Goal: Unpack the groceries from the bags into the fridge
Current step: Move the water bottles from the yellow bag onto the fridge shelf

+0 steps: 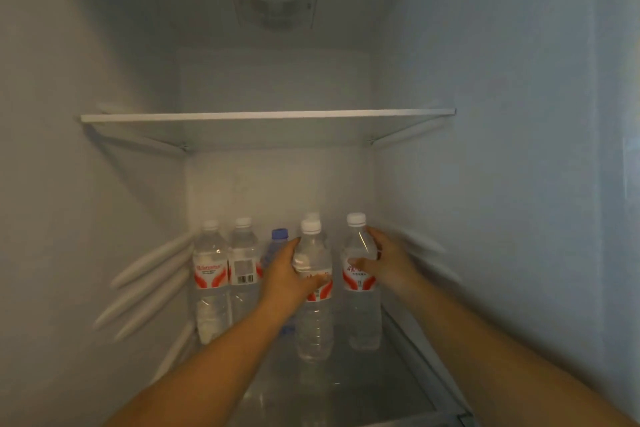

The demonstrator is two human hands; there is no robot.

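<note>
Left hand (289,274) grips front water bottle (314,291); right hand (384,262) grips bottle beside it (360,284) — both upright on fridge shelf (346,388). Three more bottles stand left of the hands — likely being set into a row.

Dim, soft, bluish light inside the fridge (519,184).
You get no hard shadows; the back wall (277,184) above the bottles (313,288) is palest. The whole view is slightly blurred, the side rails (149,267) smear, and the wide lens bends the edges.
</note>
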